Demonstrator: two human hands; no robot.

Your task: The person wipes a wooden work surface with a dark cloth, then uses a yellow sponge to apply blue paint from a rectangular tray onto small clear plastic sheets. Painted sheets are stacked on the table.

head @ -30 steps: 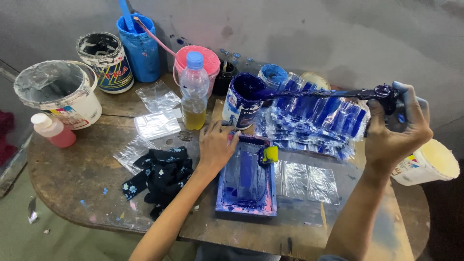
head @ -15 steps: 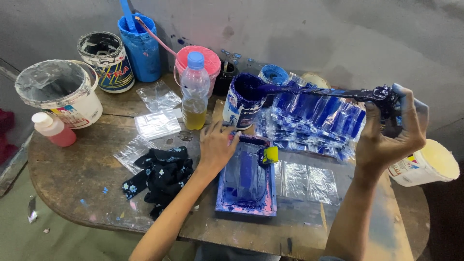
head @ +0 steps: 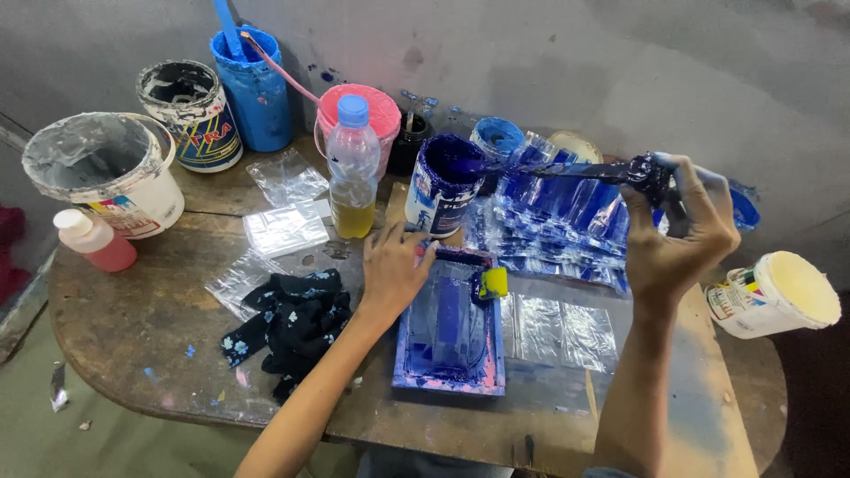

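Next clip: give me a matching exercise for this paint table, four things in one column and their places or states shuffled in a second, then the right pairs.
Things
1. right hand
2. left hand
3. clear bottle
4. black cloth

Places or states
A. stands upright, blue cap on, yellow liquid at the bottom
B. rests on the near corner of the blue printing frame
C. lies crumpled on the table, left of the frame
D. holds a paint-coated stick that reaches into the blue paint can

Pairs: 1-D, 2-B, 3-A, 4-C
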